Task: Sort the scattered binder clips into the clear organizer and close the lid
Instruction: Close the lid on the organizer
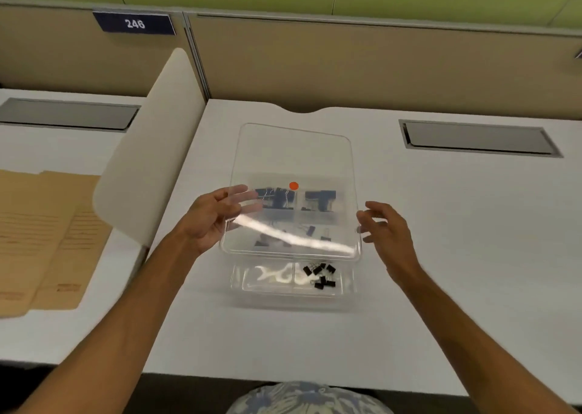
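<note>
A clear lid hangs tilted above the clear organizer in the middle of the white desk. My left hand holds the lid's left edge, with its fingers showing through the plastic from beneath. My right hand grips the lid's right edge with curled fingertips. Small black binder clips lie in the organizer's front right compartment. Larger black clips show blurred through the lid in the back compartments. An orange round sticker sits near the lid's middle.
A curved white divider separates this desk from the left one, where brown folders lie. A grey cable hatch is set into the desk at back right. Beige partition panels rise behind. The desk's front edge is near my body.
</note>
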### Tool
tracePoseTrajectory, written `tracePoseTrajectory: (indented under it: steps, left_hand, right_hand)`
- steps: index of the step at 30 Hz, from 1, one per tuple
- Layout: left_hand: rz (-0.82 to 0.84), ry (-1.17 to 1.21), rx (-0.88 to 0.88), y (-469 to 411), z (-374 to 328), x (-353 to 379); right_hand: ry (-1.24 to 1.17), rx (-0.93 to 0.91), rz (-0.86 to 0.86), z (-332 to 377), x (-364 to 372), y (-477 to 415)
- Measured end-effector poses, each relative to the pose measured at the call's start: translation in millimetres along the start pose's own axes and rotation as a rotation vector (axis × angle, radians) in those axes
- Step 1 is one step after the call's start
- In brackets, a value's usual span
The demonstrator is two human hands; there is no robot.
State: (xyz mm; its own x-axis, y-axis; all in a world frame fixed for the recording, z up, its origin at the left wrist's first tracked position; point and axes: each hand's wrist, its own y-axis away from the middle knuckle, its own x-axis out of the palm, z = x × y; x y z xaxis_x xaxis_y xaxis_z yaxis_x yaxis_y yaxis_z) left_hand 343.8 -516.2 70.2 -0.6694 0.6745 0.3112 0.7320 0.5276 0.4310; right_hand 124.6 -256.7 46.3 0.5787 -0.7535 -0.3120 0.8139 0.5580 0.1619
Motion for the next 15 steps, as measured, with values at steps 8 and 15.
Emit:
tracePoseTrajectory:
  steps: [8,15]
  left_hand:
    - [-0.152,-0.288,-0.02,17,50,-3]
    - [-0.442,-0.815,0.065,17,75,11]
  right_hand:
    - [-0.034,0.147,0.049,-33,4,17]
    - [0.092,0.147,0.03,-52,10,15]
